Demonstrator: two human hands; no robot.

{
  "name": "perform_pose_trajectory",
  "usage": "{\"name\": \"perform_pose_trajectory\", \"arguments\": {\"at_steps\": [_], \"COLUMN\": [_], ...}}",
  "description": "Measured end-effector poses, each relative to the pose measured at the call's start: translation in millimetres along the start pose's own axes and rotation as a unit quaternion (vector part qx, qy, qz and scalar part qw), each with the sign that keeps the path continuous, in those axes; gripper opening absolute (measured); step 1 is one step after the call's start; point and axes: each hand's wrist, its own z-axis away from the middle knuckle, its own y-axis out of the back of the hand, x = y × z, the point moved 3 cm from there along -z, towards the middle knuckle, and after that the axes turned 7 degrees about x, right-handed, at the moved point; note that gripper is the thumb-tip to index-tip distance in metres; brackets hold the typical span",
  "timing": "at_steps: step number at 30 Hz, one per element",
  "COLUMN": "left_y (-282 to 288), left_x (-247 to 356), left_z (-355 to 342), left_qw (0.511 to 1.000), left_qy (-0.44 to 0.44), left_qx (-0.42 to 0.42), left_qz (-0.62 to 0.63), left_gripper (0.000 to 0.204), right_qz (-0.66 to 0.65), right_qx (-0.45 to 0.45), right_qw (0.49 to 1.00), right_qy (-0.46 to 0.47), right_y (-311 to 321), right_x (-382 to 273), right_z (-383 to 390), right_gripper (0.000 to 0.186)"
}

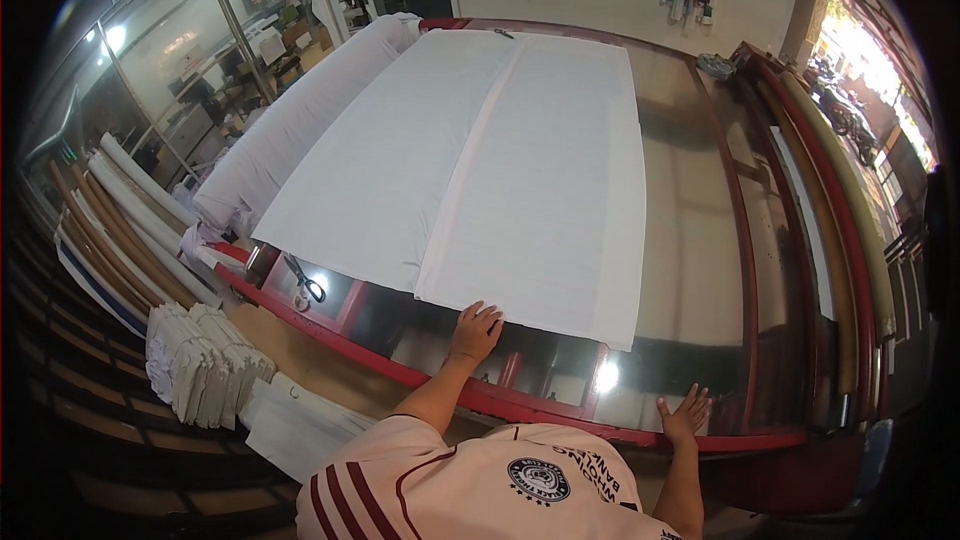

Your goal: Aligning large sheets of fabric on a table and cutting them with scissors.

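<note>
White fabric point(540, 170) lies spread over a glass-topped table with a red frame point(400, 370). A lengthwise edge or fold runs down its middle. My left hand point(477, 332) rests at the fabric's near edge, fingers stretched out and the fingertips touching the cloth. My right hand point(686, 413) lies flat with spread fingers on the glass near the front right corner, apart from the fabric. Neither hand holds anything. Dark-handled scissors point(308, 280) lie at the table's near left, beside a small roll of tape point(301, 302).
A thick roll of white fabric point(300, 125) lies along the table's left side. Long rolls point(840, 190) line the right side, and more rolls point(125, 220) lean at the left. Folded cloth stacks point(205, 365) stand below the front left edge. A small dark tool point(504, 34) sits at the far edge.
</note>
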Motion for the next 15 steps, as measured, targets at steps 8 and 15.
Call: {"name": "perform_pose_trajectory", "arguments": {"at_steps": [8,15], "left_y": [-0.8,-0.9], "left_x": [0.0,0.6], "left_z": [-0.3,0.2], "left_qw": [1.0,1.0], "left_qy": [0.005,0.005], "left_qx": [-0.009,-0.011], "left_qz": [-0.004,0.0], "left_gripper": [0.023,0.023], "right_qz": [0.005,-0.013], "right_qx": [-0.018,-0.009], "right_qw": [1.0,1.0], "right_qy": [-0.008,-0.003], "right_y": [2.2,3.6], "right_x": [-1.5,-2.2], "right_z": [-0.1,1.7], "right_gripper": [0.116,0.117]}}
